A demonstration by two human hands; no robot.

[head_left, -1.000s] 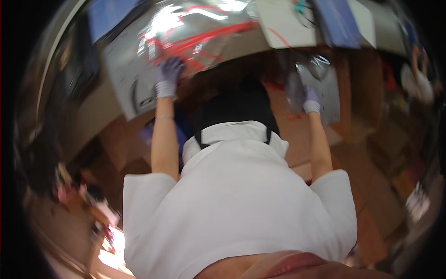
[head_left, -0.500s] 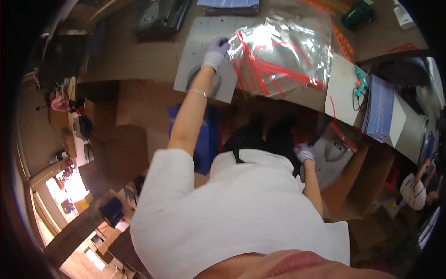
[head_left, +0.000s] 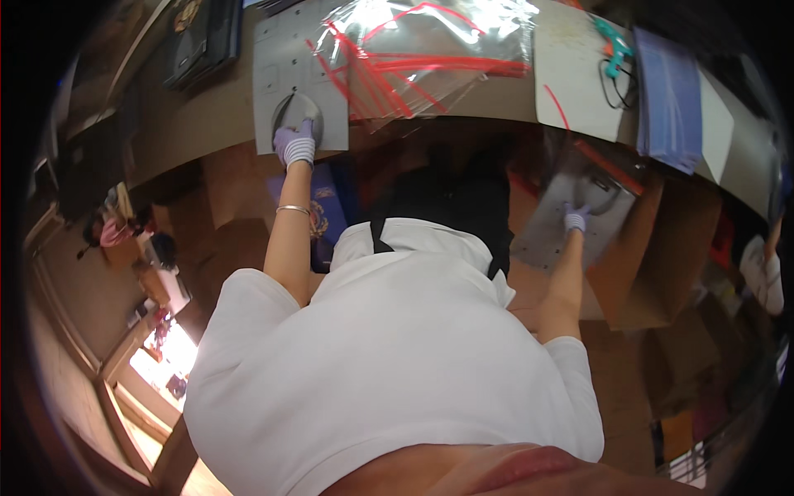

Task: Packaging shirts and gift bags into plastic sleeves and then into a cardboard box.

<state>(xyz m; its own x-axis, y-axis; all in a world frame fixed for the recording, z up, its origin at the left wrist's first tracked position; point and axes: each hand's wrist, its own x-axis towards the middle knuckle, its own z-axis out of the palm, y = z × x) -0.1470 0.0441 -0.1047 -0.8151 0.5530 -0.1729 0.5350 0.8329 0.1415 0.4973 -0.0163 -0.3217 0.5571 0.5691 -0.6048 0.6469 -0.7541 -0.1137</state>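
Observation:
At the table's near edge, upper left of centre, lies a flat grey panel [head_left: 266, 83] with small dark dots and a raised oval piece. My left hand [head_left: 295, 143], in a pale purple glove with a striped cuff, grips the panel at the lower part of this oval, thumb and fingers on either side. Lower right, below table level, a second grey panel [head_left: 542, 241] leans at a slant. My right hand [head_left: 576, 217], gloved the same way, touches its face with the fingers apart. Clear plastic bags [head_left: 447, 50] with red edge strips lie piled beside the first panel.
Dark folders [head_left: 203, 45] lie far left on the table. A teal glue gun [head_left: 614, 45] with a cord rests on a white board [head_left: 571, 91], beside a stack of blue sheets [head_left: 668, 99]. Below stand a blue bag [head_left: 324, 211] and an open cardboard box [head_left: 662, 256]. Another person [head_left: 759, 269] is far right.
My left hand has come back from the bag pile to the oval on the panel. My right hand has moved from beside my leg onto the lower panel. The whole view has shifted.

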